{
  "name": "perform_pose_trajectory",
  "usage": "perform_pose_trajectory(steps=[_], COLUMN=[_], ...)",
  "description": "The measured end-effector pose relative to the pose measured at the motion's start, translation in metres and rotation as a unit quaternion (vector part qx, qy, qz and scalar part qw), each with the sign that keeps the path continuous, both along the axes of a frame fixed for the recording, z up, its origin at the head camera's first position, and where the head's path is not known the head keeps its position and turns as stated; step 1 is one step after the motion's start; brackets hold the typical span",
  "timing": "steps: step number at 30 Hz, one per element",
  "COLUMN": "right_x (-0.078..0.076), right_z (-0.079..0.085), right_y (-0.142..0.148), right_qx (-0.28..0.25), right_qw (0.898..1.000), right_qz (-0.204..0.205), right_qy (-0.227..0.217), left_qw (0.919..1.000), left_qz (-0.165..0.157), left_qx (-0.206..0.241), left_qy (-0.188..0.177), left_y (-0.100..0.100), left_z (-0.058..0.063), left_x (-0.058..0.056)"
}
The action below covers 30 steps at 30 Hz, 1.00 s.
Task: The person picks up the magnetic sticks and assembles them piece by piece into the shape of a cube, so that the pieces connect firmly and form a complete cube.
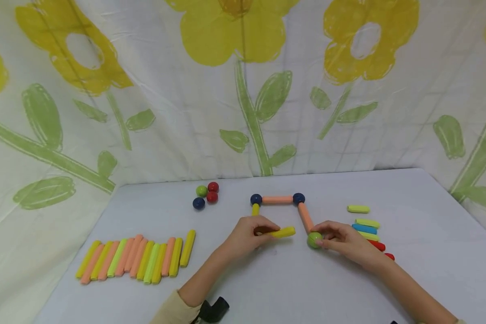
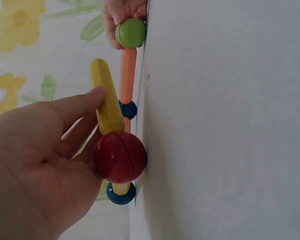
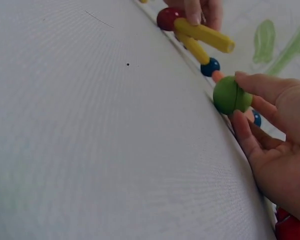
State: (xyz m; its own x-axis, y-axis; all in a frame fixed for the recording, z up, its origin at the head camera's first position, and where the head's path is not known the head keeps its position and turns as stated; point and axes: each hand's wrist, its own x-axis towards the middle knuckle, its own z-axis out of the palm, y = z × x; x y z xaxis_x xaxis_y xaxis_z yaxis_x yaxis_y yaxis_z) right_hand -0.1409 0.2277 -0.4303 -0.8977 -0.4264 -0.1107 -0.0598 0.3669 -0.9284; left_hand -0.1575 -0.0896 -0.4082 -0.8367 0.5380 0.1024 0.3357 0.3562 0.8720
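A yellow stick [image 1: 283, 232] is pinched in my left hand [image 1: 247, 234], its free end pointing at the green ball. Its other end meets a red ball [image 2: 121, 157], which the hand hides in the head view. From the red ball a second yellow stick [image 1: 255, 209] runs to a dark blue ball [image 1: 256, 199]. An orange stick [image 1: 277, 200] joins that to another dark blue ball [image 1: 299, 198]. A further orange stick [image 1: 305, 217] slants down to the green ball [image 1: 313, 240], pinched between thumb and fingers of my right hand [image 1: 348, 245]. The yellow stick and green ball are apart.
Yellow, orange and light green sticks [image 1: 135, 258] lie in a row at the left. Several loose balls [image 1: 212, 197] stand together at the back left. Shorter green, blue and red sticks [image 1: 364, 228] lie right, partly behind my right hand. A flowered cloth [image 1: 178, 135] hangs behind the table.
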Motion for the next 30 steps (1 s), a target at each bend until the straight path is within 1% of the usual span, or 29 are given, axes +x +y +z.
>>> perform_pose_trajectory(steps=[4,8,11,15,20,22,24,27,30], right_x=[0.000,0.000,0.000,-0.001,-0.001,0.000,0.000,0.000,0.000], right_z=[-0.001,-0.001,-0.001,-0.001,-0.003,-0.004,-0.004,-0.003,-0.003], right_y=[0.003,0.003,0.003,0.003,0.003,0.003,0.003,0.002,0.002], right_qx=[-0.021,-0.031,-0.030,-0.030,-0.033,-0.035,-0.036,-0.035,-0.035], right_qw=[1.000,0.999,0.999,0.999,0.999,0.999,0.999,0.999,0.999], right_qz=[0.011,0.014,0.013,0.013,0.013,0.012,0.012,0.011,0.011], right_qy=[-0.004,-0.006,-0.005,-0.001,-0.003,-0.004,-0.006,-0.007,-0.006], left_qw=[0.9988,0.9947,0.9914,0.9906,0.9958,0.9977,0.9979,0.9962,0.9918], left_qz=[-0.013,-0.031,-0.039,-0.039,-0.021,-0.007,0.005,0.025,0.029], left_qx=[-0.034,-0.066,-0.091,-0.105,-0.071,-0.055,-0.052,-0.073,-0.117], left_qy=[0.032,0.073,0.085,0.078,0.054,0.038,0.038,0.040,0.043], left_y=[0.003,0.005,0.006,0.007,0.004,0.000,-0.005,-0.015,-0.023], left_z=[0.001,0.001,0.001,0.002,0.001,0.002,0.006,0.013,0.017], left_x=[0.000,0.000,0.000,0.000,0.001,0.002,0.003,0.004,0.005])
